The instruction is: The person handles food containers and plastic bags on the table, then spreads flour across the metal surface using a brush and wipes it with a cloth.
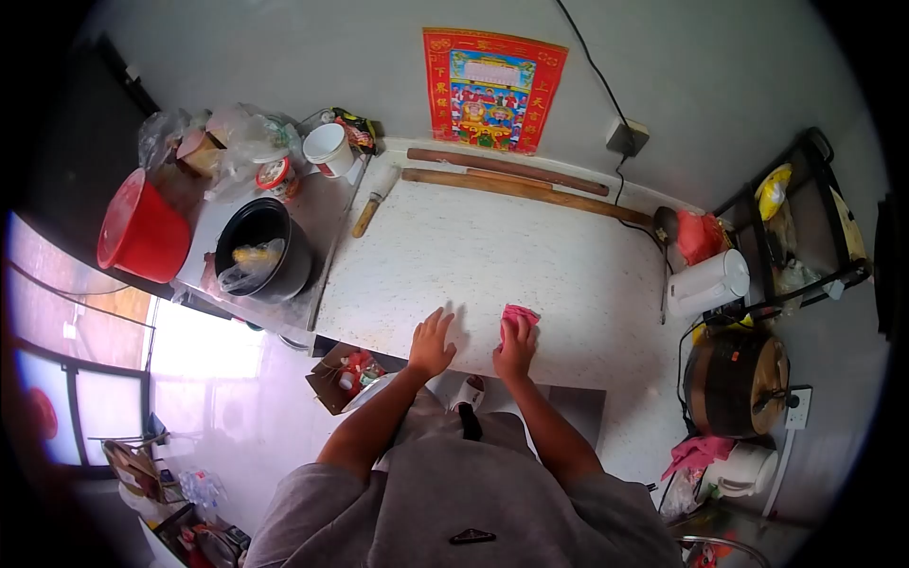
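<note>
My right hand (514, 348) is closed over a pink cloth (520, 313), which bunches out past the fingertips on the white tabletop (492, 256). My left hand (433, 345) rests at the front part of the same surface with its fingers spread and nothing in it. Dark specks and yellowish crumbs are scattered over the tabletop. A brush with a wooden handle (365, 218) lies at the far left corner. Along the back edge lie long wooden rolling pins (511, 171).
Left of the tabletop stand a black bucket (301, 256), a red bucket (151, 227) and a white tub (327, 149). On the right are a white kettle (705, 284), a brown wood-look barrel (724, 379) and a black rack (824, 227). A cardboard box (329, 379) sits below the front edge.
</note>
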`<act>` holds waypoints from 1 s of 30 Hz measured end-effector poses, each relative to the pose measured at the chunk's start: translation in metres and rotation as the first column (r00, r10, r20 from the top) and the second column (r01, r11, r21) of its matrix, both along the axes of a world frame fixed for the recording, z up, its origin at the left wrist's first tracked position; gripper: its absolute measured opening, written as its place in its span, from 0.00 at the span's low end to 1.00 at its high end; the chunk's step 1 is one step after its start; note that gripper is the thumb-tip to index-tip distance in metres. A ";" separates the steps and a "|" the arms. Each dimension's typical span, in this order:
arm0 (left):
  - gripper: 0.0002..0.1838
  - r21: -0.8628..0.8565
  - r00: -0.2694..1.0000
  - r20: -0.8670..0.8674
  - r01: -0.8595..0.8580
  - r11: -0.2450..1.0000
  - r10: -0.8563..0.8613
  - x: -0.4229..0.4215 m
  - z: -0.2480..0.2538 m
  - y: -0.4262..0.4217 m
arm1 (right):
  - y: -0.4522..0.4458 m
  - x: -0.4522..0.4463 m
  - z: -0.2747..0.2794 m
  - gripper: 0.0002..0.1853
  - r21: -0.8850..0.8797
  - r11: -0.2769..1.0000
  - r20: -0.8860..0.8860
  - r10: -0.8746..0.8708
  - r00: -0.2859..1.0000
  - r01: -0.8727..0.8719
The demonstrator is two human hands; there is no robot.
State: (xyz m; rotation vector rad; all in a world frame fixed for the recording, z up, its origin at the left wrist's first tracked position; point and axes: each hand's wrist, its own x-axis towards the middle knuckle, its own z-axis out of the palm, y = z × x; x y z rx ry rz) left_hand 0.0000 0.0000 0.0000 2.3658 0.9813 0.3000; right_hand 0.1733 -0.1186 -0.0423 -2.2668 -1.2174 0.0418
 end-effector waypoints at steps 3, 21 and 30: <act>0.38 -0.037 0.999 0.047 -0.014 0.999 0.016 -0.009 -0.002 -0.006 | -0.003 -0.005 0.000 0.31 0.025 1.000 -0.030 -0.002 1.000 0.003; 0.47 -0.243 0.960 0.280 0.069 0.968 0.001 -0.202 0.031 0.044 | 0.103 -0.197 0.086 0.17 0.077 0.940 -0.994 0.098 0.047 -0.333; 0.26 -0.384 0.927 0.267 -0.147 0.912 0.262 -0.205 0.031 0.069 | 0.132 -0.203 0.078 0.18 0.090 0.909 -0.973 0.167 0.158 -0.407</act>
